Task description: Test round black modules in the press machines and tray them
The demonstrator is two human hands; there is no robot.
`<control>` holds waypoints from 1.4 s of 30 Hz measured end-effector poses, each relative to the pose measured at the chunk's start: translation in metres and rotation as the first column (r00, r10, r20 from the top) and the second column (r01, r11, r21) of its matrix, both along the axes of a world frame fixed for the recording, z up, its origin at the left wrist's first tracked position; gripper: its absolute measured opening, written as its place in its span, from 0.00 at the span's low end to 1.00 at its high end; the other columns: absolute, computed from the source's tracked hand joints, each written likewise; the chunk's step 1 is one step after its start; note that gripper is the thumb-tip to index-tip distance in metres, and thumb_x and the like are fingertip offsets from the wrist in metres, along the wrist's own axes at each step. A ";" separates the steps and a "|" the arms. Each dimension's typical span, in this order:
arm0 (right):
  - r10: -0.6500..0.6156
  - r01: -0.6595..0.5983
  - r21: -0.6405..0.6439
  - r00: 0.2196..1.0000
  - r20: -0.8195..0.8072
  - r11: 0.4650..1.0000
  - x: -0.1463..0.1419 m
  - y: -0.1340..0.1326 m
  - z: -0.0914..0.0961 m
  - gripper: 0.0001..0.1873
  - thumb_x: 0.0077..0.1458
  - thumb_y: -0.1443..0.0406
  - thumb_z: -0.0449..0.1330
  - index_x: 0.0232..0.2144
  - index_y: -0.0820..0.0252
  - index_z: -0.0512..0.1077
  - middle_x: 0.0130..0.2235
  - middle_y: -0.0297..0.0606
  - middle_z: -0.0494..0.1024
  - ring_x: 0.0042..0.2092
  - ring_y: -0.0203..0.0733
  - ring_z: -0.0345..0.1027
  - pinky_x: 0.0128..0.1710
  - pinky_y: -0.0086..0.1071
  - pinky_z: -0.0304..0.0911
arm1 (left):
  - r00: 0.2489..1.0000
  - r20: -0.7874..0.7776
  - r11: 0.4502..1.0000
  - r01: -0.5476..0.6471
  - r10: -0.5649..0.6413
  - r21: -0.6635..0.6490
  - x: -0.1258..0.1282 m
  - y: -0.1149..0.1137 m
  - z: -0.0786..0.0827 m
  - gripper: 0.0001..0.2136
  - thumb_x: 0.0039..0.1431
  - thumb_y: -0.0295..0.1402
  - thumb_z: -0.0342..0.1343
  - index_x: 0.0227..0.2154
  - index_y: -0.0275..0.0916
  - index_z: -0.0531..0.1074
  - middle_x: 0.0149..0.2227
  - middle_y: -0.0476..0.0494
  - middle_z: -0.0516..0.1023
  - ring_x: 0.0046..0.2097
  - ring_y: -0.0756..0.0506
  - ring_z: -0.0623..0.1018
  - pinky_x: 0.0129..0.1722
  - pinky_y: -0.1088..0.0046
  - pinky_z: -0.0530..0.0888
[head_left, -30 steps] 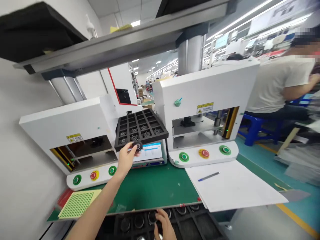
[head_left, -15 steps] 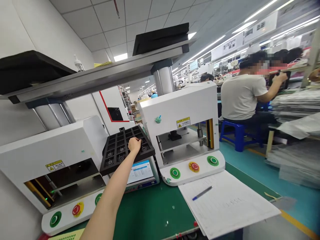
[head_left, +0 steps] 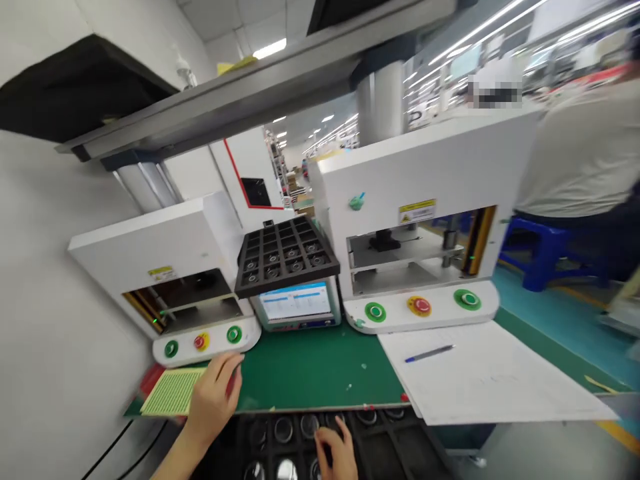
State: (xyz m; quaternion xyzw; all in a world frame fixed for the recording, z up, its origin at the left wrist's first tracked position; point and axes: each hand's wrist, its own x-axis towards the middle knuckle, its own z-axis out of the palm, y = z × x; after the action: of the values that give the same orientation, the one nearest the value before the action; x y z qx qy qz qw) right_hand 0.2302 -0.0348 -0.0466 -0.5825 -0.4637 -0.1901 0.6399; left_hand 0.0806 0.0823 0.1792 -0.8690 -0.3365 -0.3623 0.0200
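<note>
My left hand (head_left: 213, 397) hovers over the front of the green bench, beside a yellow perforated sheet (head_left: 173, 392). Its fingers are bent together, and what is at the fingertips is too small to make out. Low in the view, my right hand (head_left: 337, 453) is over a black compartment tray (head_left: 395, 453) below the bench edge. Its thumb and forefinger are apart, close to the round, glossy discs (head_left: 283, 430) in the compartments. Another black tray (head_left: 287, 270) rests tilted above a small screen (head_left: 295, 302), with several ringed round parts in its front compartments.
White press machines with green and red buttons stand left (head_left: 200, 247) and right (head_left: 425, 173). A metal shelf (head_left: 260, 87) spans above them. Paper sheets (head_left: 480, 380) with a pen (head_left: 430, 353) overhang the bench (head_left: 300, 367). A person (head_left: 585, 153) sits on a blue stool (head_left: 537, 250).
My left hand has drawn back from the upper tray to the bench's front edge. My right hand has come into view over the lower tray. The view has tipped downward.
</note>
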 end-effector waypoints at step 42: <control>0.146 -0.136 -0.417 0.989 -0.008 0.898 0.011 -0.039 -0.041 0.05 0.48 0.65 0.60 0.29 0.57 0.67 0.31 0.45 0.73 0.37 0.54 0.68 0.46 0.60 0.63 | 0.247 -0.087 -0.030 -0.225 0.965 -0.974 -0.281 -0.169 -0.182 0.16 0.64 0.37 0.55 0.52 0.37 0.69 0.53 0.38 0.73 0.50 0.42 0.76 0.48 0.56 0.75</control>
State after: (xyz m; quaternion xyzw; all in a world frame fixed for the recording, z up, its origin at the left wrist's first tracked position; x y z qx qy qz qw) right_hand 0.2411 -0.0736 -0.0877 -0.6681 -0.5421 -0.0467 0.5075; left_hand -0.2005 -0.0867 -0.0031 -0.2319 -0.8282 -0.3436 -0.3771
